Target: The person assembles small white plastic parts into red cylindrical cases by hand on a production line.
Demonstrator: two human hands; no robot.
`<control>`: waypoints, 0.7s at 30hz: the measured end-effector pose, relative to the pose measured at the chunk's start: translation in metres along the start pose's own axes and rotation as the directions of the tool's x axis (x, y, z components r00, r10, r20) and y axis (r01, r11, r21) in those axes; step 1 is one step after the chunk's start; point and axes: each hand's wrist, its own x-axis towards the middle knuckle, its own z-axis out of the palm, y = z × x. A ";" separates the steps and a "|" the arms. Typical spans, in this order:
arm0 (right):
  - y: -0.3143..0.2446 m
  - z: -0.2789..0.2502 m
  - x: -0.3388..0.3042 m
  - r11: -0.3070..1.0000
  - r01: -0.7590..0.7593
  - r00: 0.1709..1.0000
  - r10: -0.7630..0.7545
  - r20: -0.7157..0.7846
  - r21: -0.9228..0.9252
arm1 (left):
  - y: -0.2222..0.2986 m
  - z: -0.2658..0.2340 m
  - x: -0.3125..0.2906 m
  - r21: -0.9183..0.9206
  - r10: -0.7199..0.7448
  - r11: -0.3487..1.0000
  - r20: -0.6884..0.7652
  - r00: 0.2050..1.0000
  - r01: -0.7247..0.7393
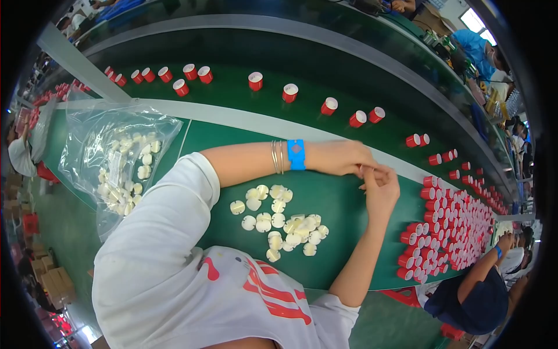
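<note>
My left hand [347, 157], with a blue band and thin bracelets on its wrist, reaches across the green table [343, 227]. At its fingertips it meets my right hand [383, 189], near the table's far edge. Both hands have their fingers drawn together; whatever is between them is hidden or too small to make out. Nearer my body lies a loose scatter of cream-white round discs [278, 220]. To the right of my right hand stand a great many small red cylinders with white tops [433, 232], packed close together.
An open clear plastic bag [81, 145] with more cream-white pieces lies at the left. Beyond a pale rail [232, 117], spaced red cylinders [255, 81] stand on a dark green belt [232, 93]. A co-worker in dark clothes [471, 302] sits at the right.
</note>
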 end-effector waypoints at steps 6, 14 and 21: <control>-0.010 -0.001 -0.017 0.941 0.322 0.845 -0.239 0.478 -0.100 | -0.025 -0.085 0.015 0.448 0.132 0.885 -0.499 0.856 0.124; -0.020 0.050 -0.048 0.840 0.542 0.600 -0.374 0.707 -0.016 | -0.071 -0.115 -0.020 0.489 -0.344 0.443 -0.682 0.646 0.752; -0.016 0.002 -0.020 0.943 0.224 0.926 -0.127 0.356 -0.246 | -0.025 -0.084 0.006 0.521 0.160 0.833 -0.548 0.821 0.186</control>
